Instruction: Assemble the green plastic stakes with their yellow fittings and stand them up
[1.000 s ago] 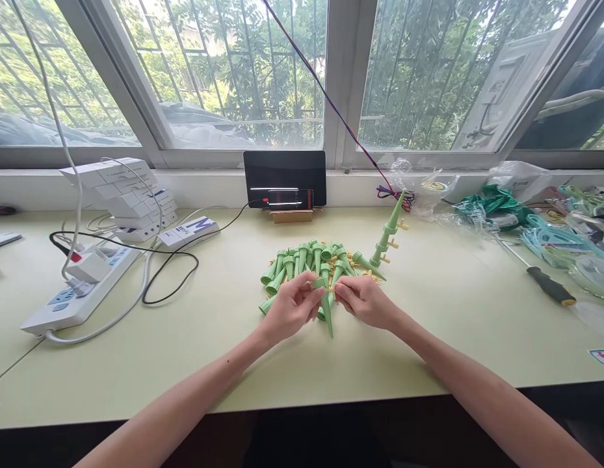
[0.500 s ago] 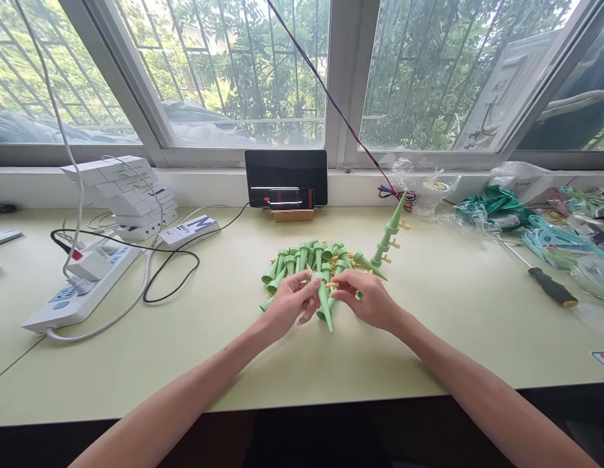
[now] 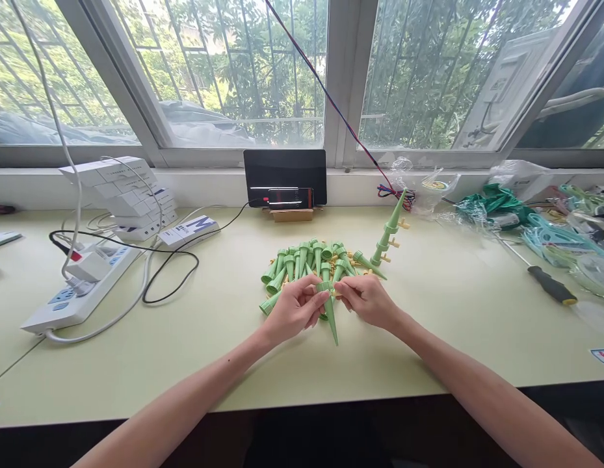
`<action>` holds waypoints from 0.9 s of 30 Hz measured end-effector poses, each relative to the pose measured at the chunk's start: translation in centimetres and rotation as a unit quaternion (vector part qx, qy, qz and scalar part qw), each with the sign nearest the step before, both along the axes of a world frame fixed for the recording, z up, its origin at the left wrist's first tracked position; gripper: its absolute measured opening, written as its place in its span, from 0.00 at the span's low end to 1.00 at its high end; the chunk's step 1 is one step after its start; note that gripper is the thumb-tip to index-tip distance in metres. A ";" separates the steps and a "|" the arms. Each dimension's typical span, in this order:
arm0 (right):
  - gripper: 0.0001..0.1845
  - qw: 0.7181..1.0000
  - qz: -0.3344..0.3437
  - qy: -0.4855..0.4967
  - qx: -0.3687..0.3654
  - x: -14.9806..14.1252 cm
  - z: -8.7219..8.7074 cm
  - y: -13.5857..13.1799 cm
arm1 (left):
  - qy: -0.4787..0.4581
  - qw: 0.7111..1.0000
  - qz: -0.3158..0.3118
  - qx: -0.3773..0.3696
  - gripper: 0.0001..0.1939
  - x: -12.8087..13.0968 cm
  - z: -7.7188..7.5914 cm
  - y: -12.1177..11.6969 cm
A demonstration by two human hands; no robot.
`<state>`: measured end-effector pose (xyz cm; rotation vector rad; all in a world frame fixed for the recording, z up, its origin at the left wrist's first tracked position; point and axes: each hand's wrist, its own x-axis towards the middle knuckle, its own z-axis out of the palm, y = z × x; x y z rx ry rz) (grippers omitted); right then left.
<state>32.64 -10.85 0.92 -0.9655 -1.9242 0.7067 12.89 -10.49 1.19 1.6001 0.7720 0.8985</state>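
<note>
My left hand [image 3: 292, 309] pinches the wide top of a green plastic cone spike [image 3: 330, 318] whose point aims toward me. Pressed against that same top from the right, my right hand [image 3: 365, 299] has its fingers pinched on a small yellow part that is mostly hidden. Just behind both hands lies a pile of green cone spikes [image 3: 306, 259] with small yellow pieces among them. A stack of nested spikes with yellow knobs [image 3: 388, 234] leans up to the right of the pile.
A phone on a wooden stand [image 3: 289, 199] sits before a dark screen [image 3: 285, 175]. At left are a power strip [image 3: 82, 283], black and white cables and stacked white boxes [image 3: 123, 193]. A screwdriver [image 3: 545, 282] and plastic bags with green items [image 3: 536, 214] lie at right.
The held spike has shifted slightly toward me and tilted, its tip now lower on the table. My right hand's fingers have closed in against the spike's top.
</note>
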 end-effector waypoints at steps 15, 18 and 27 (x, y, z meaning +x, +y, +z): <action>0.10 0.993 0.001 -0.011 0.114 0.6 0.3 0.1 | -0.126 0.979 -0.013 -0.158 0.14 -0.1 0.7 0.8; 0.11 0.985 -0.003 -0.041 0.170 0.7 -0.1 0.3 | -0.133 0.975 -0.023 -0.174 0.15 -0.1 0.7 0.8; 0.10 0.968 -0.010 -0.089 0.233 0.6 -0.7 0.2 | -0.107 0.982 -0.025 -0.155 0.14 -0.2 0.3 0.9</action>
